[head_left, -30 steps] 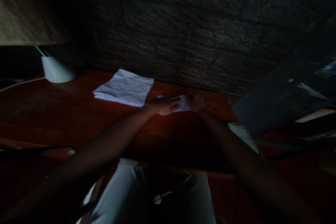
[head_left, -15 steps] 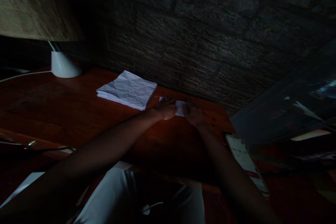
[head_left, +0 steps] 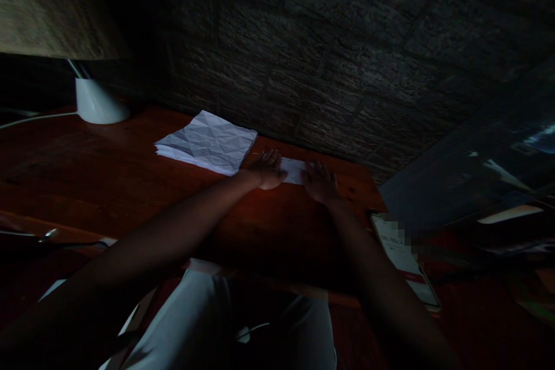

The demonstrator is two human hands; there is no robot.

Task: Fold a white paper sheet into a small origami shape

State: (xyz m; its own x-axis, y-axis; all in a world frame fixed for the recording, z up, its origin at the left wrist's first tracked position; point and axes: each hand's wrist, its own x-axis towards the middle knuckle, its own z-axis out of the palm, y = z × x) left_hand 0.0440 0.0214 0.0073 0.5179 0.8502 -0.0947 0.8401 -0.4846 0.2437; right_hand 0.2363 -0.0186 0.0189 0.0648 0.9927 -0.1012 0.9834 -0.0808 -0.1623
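Note:
A small folded strip of white paper (head_left: 293, 171) lies flat on the wooden table. On its left end rests my left hand (head_left: 269, 170), palm down with the fingers stretched out. My right hand (head_left: 319, 181) lies flat over the right end, its fingers pointing away from me. Between the two hands the middle of the paper shows; its ends are covered. Left of my left hand is a stack of creased white paper sheets (head_left: 208, 141), its top sheet marked with a pattern of fold lines.
A lamp with a white base (head_left: 100, 103) and a wide shade (head_left: 56, 11) stands at the back left. A phone (head_left: 401, 254) showing a timer lies at the table's (head_left: 99, 185) right edge. A dark brick wall (head_left: 312, 58) rises behind.
My left hand has flattened out and its fingers have spread. My right hand has settled flat on the paper's right end. The view has shifted slightly.

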